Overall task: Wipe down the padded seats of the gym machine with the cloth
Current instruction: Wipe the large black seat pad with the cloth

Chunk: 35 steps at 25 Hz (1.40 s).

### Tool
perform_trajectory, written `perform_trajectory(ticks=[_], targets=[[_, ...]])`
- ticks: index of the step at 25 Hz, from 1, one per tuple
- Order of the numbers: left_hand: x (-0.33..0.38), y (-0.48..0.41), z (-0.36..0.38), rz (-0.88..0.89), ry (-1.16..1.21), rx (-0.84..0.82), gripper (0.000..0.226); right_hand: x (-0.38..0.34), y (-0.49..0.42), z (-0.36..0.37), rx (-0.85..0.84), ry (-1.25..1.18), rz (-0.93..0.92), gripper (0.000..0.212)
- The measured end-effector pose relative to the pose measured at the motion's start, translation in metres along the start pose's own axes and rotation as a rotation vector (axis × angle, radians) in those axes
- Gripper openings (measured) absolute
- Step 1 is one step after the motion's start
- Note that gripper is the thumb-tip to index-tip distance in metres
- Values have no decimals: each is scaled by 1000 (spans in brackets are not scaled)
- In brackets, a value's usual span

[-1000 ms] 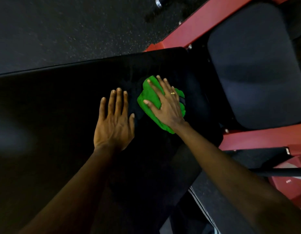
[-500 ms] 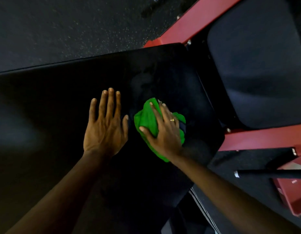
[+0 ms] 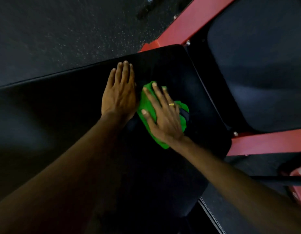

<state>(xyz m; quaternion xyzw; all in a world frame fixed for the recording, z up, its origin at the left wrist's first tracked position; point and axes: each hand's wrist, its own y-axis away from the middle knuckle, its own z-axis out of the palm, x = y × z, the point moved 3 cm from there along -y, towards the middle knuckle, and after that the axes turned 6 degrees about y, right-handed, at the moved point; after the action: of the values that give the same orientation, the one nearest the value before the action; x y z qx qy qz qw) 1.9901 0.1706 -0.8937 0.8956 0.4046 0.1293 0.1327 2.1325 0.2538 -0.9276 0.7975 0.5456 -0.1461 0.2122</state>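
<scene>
While the right hand [image 3: 163, 114] presses flat, fingers spread, on the green cloth [image 3: 147, 105], that cloth lies bunched on the long black pad [image 3: 62, 107], toward its right end. The left hand [image 3: 120, 92] rests open and empty on the pad just left of the cloth, its edge touching the fabric (bracing, I'd judge). The pad's long axis runs left to right, so most unwiped surface lies left; the second seat [image 3: 258, 65] waits far right, across the red frame [image 3: 264, 142], nearer the right hand.

2 hands [image 3: 120, 97] [image 3: 165, 115], 1 cloth [image 3: 147, 105], 2 pads [image 3: 62, 125] [image 3: 258, 65], 1 ring [image 3: 171, 104].
</scene>
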Motion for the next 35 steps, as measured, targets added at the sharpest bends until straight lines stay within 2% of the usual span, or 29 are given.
perform_trajectory(ticks=[1, 3, 6, 8, 9, 10, 13, 14, 15, 16, 19, 20, 21, 22, 24, 26, 28, 29, 31, 33, 35], targets=[[-1, -1, 6, -11, -28, -5, 62, 13, -19, -1, 28, 14, -27, 62], [0, 0, 10, -11, -26, 6, 61, 49, -69, 2, 66, 67, 79, 61], [-2, -6, 13, -24, -29, 18, 61, 102, -146, 2, 121, -12, 453, 63], [-1, -6, 15, -34, -43, 3, 62, 107, -168, -1, 127, -57, 688, 61], [-1, -5, 16, -39, -47, 0, 62, 95, -171, 0, 102, -54, 694, 60], [-1, -5, 16, -40, -45, -2, 62, 76, -170, -1, 77, -40, 611, 60], [-1, -7, 16, -33, -52, -10, 62, 27, -148, 1, 44, 45, 48, 61], [-1, -7, 15, -39, -52, -6, 62, 34, -152, 1, 34, 57, -84, 61], [-2, -7, 15, -44, -50, -3, 62, 50, -164, 0, 44, 69, -118, 60], [-1, -6, 14, -47, -46, -2, 62, 71, -180, 0, 56, 74, -39, 60], [1, -6, 14, -50, -54, -16, 65, 120, -214, -4, 77, 40, 470, 56], [1, -7, 13, -48, -59, -20, 67, 119, -218, -4, 87, 17, 574, 55], [1, -7, 14, -47, -62, -23, 68, 107, -218, -2, 93, 7, 583, 55], [1, -8, 14, -48, -65, -22, 69, 85, -216, -2, 106, 5, 504, 57], [0, -8, 14, -44, -84, -20, 70, 33, -201, -1, 128, -46, 207, 55], [1, -9, 15, -33, -93, -15, 69, 0, -189, 5, 82, -51, -93, 48], [1, -9, 15, -35, -88, -8, 68, 15, -201, 0, 62, -30, -227, 44], [1, -9, 15, -34, -83, -1, 68, 38, -212, -3, 72, -3, -186, 43], [-1, -9, 17, -30, -81, 2, 71, 83, -230, -14, 66, 28, 96, 43], [0, -9, 19, -19, -78, 2, 71, 89, -231, -11, 63, 58, 330, 44], [0, -9, 19, -19, -63, 16, 71, 54, -221, 1, 101, 68, 253, 44]])
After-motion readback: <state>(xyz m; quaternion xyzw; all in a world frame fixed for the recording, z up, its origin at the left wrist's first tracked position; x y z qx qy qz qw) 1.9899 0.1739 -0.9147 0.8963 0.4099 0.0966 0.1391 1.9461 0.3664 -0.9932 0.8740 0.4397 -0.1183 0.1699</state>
